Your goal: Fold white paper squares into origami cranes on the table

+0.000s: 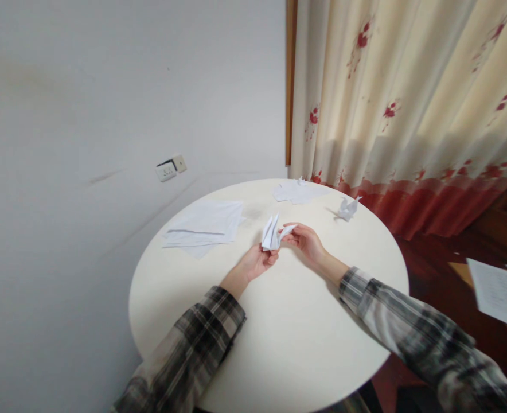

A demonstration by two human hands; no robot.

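A folded white paper figure [271, 234], with pointed flaps standing up and one flap bent out to the right, is held above the middle of the round table. My left hand [257, 261] is closed on its lower left part from below. On the other side, my right hand [305, 240] pinches the flap that sticks out to the right. Some fingertips are hidden behind the paper. Further back on the right, a finished-looking folded paper crane [348, 208] stands apart from my hands.
The round white table [253, 355] stands against a wall with a socket [166, 171]. Loose paper sheets [206, 221] lie at its left, and smaller sheets [296, 193] at the back. A patterned curtain [391, 115] hangs behind. Written papers [498, 292] lie lower right.
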